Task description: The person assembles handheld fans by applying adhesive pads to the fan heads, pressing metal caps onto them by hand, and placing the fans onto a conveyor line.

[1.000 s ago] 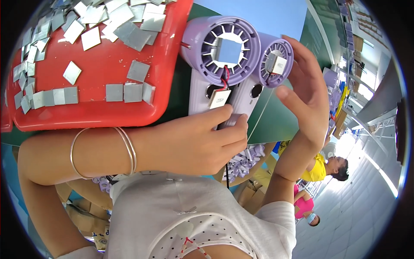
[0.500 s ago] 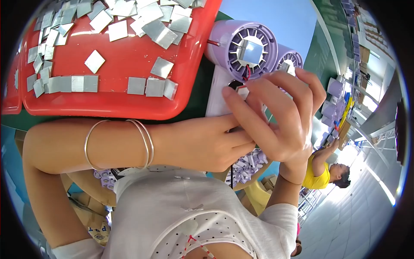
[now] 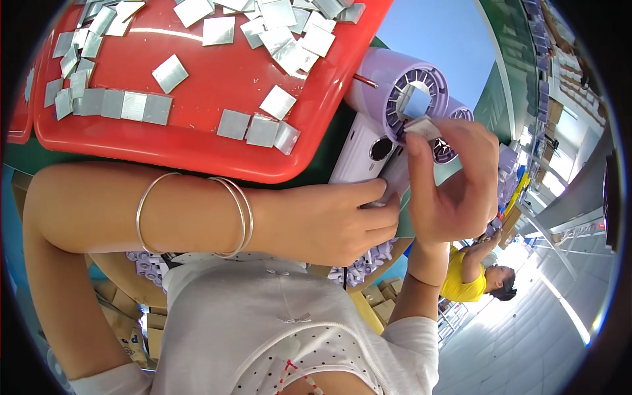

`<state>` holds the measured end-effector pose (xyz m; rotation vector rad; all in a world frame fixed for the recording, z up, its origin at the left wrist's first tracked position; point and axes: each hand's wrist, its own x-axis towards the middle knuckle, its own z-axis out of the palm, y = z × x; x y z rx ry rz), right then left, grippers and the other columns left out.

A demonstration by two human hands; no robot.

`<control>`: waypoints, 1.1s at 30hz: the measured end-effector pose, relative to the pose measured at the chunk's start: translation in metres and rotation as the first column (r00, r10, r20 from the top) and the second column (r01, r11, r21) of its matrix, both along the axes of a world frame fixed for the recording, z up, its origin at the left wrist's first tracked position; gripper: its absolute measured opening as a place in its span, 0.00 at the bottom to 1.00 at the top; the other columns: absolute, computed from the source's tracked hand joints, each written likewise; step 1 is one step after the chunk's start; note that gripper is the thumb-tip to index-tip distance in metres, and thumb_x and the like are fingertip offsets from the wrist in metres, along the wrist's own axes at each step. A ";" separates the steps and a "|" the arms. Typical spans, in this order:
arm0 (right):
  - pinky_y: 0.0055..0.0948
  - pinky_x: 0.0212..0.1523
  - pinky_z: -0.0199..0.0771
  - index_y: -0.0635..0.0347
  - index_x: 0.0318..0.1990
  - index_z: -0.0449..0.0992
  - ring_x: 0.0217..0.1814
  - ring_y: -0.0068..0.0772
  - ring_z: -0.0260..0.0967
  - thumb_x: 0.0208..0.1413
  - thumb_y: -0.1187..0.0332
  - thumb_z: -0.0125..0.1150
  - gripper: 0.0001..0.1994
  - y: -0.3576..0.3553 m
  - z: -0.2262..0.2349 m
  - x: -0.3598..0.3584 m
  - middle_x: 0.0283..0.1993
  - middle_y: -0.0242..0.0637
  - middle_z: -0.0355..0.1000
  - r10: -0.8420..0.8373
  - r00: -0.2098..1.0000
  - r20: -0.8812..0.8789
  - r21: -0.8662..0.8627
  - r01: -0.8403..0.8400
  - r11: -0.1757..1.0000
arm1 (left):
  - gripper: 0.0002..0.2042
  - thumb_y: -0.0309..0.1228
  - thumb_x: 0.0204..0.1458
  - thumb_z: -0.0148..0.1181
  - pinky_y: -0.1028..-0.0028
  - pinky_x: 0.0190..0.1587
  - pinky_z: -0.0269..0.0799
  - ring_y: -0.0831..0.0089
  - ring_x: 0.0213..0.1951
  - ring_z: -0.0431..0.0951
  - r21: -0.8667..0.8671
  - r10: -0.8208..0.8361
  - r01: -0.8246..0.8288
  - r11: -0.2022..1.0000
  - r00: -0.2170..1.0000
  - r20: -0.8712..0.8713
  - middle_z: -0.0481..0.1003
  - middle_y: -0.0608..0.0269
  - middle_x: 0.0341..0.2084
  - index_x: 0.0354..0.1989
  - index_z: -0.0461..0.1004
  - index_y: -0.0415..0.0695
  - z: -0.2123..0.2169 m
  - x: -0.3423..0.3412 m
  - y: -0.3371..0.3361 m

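My left hand [image 3: 332, 220], with two thin bangles on its forearm, reaches across from the left. Its fingers close around the lower end of the pale lavender handle [image 3: 355, 150] of a handheld fan, which has a round dark button. The fan's cylindrical head [image 3: 372, 76] has a ring of white fins and a square silver plate [image 3: 416, 103] at its centre. Right beside the head, my right hand [image 3: 457, 184] pinches a small thin silver plate [image 3: 422, 128] between thumb and forefinger. A second lavender fan head [image 3: 446, 150] lies partly hidden behind this hand.
A red tray [image 3: 217, 161] at the left holds many loose silver square plates [image 3: 170, 74]. Beyond the fans lies a light blue sheet [image 3: 428, 33]. Small lavender parts [image 3: 362, 266] sit below the table edge. A person in yellow [image 3: 464, 276] works farther right.
My right hand has come away from my left fingers and now shows a silver plate in its pinch near the fan head. The tray and fans sit farther right in the picture.
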<state>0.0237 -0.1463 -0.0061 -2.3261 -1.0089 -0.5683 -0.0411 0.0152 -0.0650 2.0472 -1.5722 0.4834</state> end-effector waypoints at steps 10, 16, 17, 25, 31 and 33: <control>0.33 0.44 0.75 0.68 0.43 0.81 0.44 0.40 0.74 0.39 0.81 0.76 0.19 0.008 0.029 0.004 0.41 0.42 0.78 -0.054 0.993 -0.108 -0.274 0.023 0.962 | 0.18 0.38 0.49 0.56 0.58 0.62 0.65 0.65 0.56 0.72 0.018 0.006 -0.006 1.000 1.000 0.009 0.76 0.62 0.50 0.44 0.81 0.41 -0.002 -0.001 0.000; 0.33 0.43 0.73 0.66 0.42 0.83 0.43 0.40 0.74 0.36 0.79 0.75 0.19 0.005 0.030 0.012 0.40 0.39 0.78 0.026 0.998 -0.064 -0.346 -0.047 0.937 | 0.18 0.38 0.49 0.56 0.57 0.63 0.64 0.65 0.57 0.71 0.031 0.006 -0.007 0.999 1.000 0.011 0.76 0.62 0.50 0.43 0.81 0.41 0.000 0.002 0.000; 0.33 0.43 0.73 0.66 0.41 0.83 0.43 0.40 0.74 0.36 0.79 0.75 0.19 0.005 0.028 0.012 0.40 0.39 0.78 0.038 0.999 -0.011 -0.350 -0.039 0.936 | 0.14 0.37 0.49 0.57 0.61 0.58 0.65 0.64 0.56 0.71 0.005 0.011 -0.011 1.000 1.000 0.016 0.76 0.63 0.46 0.38 0.82 0.43 -0.001 0.002 -0.001; 0.35 0.47 0.74 0.69 0.40 0.82 0.43 0.43 0.75 0.39 0.79 0.73 0.15 0.001 0.019 0.016 0.39 0.42 0.79 0.020 0.998 0.052 -0.280 -0.005 0.960 | 0.19 0.38 0.50 0.55 0.62 0.61 0.66 0.65 0.58 0.72 0.045 0.014 -0.015 0.999 1.000 0.023 0.76 0.60 0.50 0.47 0.80 0.39 0.002 0.001 -0.003; 0.36 0.47 0.74 0.68 0.40 0.83 0.44 0.43 0.75 0.40 0.80 0.72 0.15 0.003 0.020 0.018 0.39 0.42 0.79 0.039 0.999 0.024 -0.299 -0.030 0.954 | 0.20 0.37 0.52 0.55 0.62 0.60 0.66 0.65 0.57 0.73 0.043 0.014 -0.014 0.999 1.000 0.008 0.76 0.58 0.50 0.49 0.79 0.38 0.002 0.001 -0.001; 0.36 0.47 0.74 0.68 0.40 0.83 0.44 0.43 0.75 0.40 0.80 0.72 0.15 0.003 0.020 0.019 0.39 0.42 0.78 0.035 0.999 0.013 -0.293 -0.030 0.956 | 0.20 0.37 0.52 0.55 0.63 0.59 0.67 0.65 0.56 0.73 0.034 0.018 -0.018 0.999 1.000 0.001 0.76 0.58 0.49 0.49 0.79 0.38 0.002 0.001 -0.001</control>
